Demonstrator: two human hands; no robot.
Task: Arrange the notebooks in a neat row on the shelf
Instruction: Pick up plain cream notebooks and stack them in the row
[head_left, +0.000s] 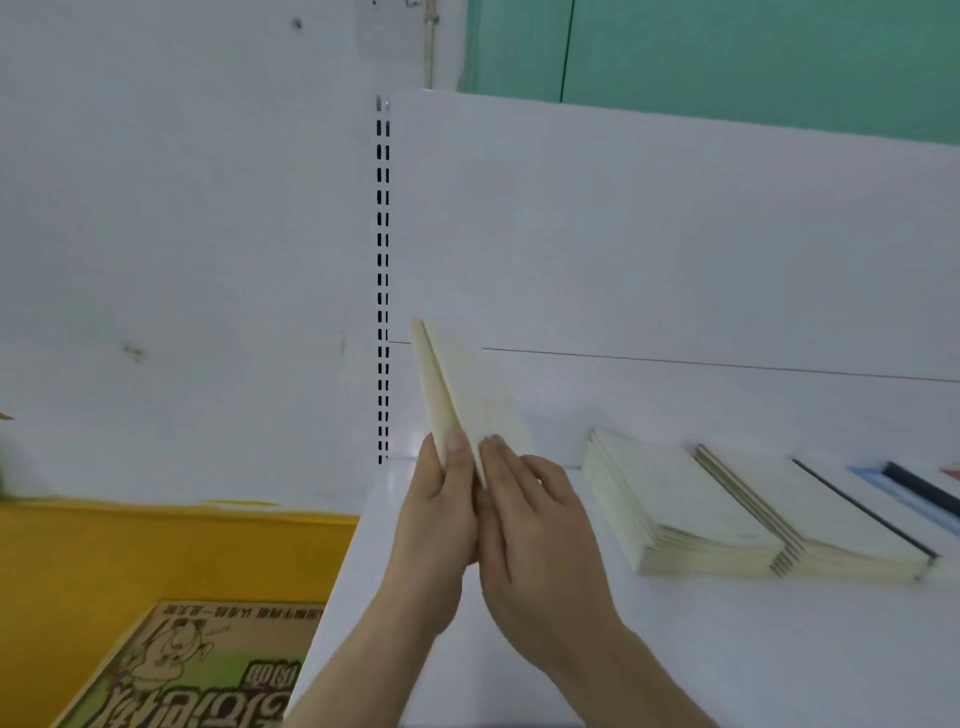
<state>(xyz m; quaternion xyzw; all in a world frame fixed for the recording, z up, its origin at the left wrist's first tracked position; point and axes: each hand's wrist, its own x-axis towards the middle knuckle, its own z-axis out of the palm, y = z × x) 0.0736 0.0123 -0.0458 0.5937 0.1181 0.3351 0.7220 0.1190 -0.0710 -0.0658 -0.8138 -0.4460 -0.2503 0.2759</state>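
I hold a thin stack of cream notebooks (457, 384) on edge above the left end of the white shelf (571, 623). My left hand (436, 525) grips its near left side, thumb up along the spine. My right hand (530, 519) presses against its right face. To the right, two piles of cream notebooks (675, 504) (815, 519) lie flat side by side on the shelf. A dark-spined notebook (862, 509) lies against the second pile, and a blue one (904, 499) lies farther right.
The shelf's white back panel (675, 260) rises behind, with a slotted upright (383, 291) at its left edge. Left of the shelf are a white wall, a yellow surface (156, 561) and a printed cardboard box (197, 670) below.
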